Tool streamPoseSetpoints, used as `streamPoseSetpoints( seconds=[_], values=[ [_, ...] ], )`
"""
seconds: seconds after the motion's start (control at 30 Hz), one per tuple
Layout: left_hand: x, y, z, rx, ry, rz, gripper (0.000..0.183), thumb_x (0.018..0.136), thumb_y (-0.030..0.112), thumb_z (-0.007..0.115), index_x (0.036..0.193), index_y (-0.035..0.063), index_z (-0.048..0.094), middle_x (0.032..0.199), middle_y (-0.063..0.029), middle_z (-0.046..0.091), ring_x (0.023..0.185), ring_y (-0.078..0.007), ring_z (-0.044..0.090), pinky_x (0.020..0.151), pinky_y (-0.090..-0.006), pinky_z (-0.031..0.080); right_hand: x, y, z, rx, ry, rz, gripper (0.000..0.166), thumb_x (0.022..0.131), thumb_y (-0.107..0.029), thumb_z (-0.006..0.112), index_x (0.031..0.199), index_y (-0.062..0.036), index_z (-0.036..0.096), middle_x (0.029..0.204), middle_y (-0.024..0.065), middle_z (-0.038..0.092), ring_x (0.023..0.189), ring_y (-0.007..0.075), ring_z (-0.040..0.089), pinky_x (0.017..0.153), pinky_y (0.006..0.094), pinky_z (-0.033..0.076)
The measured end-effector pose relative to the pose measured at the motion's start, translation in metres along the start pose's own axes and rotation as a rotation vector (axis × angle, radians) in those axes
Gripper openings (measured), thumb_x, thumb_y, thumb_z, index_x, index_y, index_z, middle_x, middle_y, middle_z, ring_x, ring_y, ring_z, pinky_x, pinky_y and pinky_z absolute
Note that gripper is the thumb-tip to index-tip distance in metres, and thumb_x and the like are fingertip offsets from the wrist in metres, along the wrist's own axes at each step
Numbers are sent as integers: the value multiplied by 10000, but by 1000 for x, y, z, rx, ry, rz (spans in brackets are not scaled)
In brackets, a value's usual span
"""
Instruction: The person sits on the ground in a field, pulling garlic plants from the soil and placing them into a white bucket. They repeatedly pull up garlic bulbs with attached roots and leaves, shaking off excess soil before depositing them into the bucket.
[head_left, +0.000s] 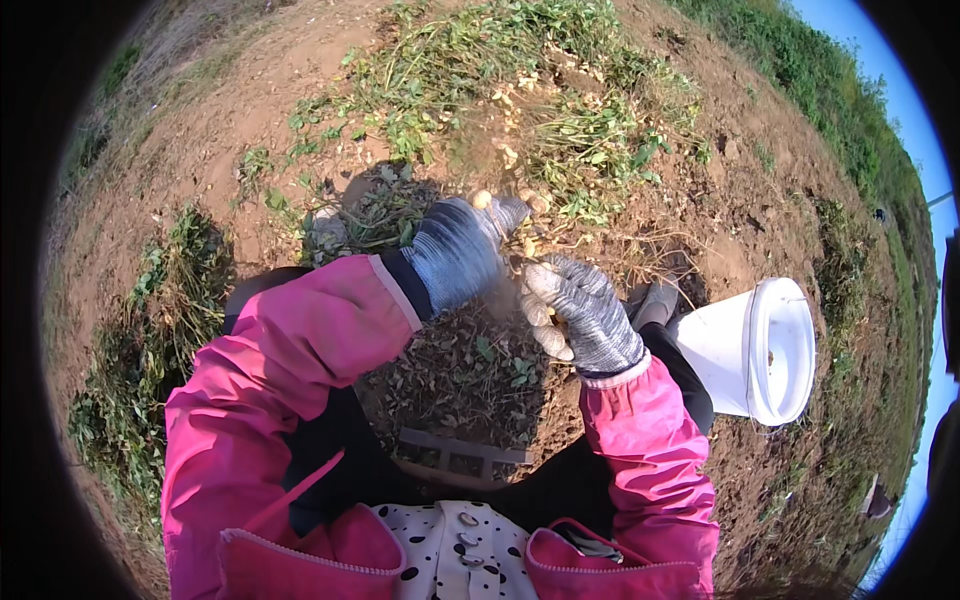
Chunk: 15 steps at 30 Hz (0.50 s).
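My left hand (459, 251), in a blue-grey knit glove, is closed around a peanut plant, with its motion blurring the outline. Pale peanut pods (536, 201) and thin roots (660, 244) stick out beside that hand. Just to the right and lower, my right hand (589, 311) wears a grey knit glove with pale fingers. Its fingers curl around loose peanuts (553, 315), partly hidden in the palm. Both hands are close together above dry leaf litter (465, 367) between my legs.
A white plastic bucket (709, 345) leans at my right, its opening facing right. Uprooted peanut plants with pods (510, 105) lie ahead. Another heap of plants (157, 322) is at my left. A slatted grey object (461, 452) sits low between my legs.
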<state>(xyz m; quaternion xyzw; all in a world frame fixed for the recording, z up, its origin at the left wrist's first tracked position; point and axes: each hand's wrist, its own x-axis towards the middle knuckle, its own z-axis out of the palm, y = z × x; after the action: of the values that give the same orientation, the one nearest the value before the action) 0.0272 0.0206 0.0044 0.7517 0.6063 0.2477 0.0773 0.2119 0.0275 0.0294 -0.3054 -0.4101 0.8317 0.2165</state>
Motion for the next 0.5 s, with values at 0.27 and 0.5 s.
streamPoseSetpoints(
  seconds=[0.27, 0.5],
  values=[
    [22, -15, -8, 229, -145, -71, 516, 662, 159, 578, 1163, 59, 508, 859, -180, 589, 757, -309, 583, 654, -402, 467, -16, 6, 2, -64, -526, 109, 288, 801, -220, 572, 847, 64, 560, 600, 97, 517, 429, 104, 435, 364, 205, 297],
    [8, -19, 17, 458, -66, 229, 314, 799, 161, 461, 1099, 117, 541, 898, -84, 610, 792, -258, 593, 670, -388, 479, -9, -33, -18, -334, 192, -275, 212, 869, -138, 541, 1044, -20, 547, 709, 30, 589, 584, 103, 555, 455, 208, 422]
  ],
)
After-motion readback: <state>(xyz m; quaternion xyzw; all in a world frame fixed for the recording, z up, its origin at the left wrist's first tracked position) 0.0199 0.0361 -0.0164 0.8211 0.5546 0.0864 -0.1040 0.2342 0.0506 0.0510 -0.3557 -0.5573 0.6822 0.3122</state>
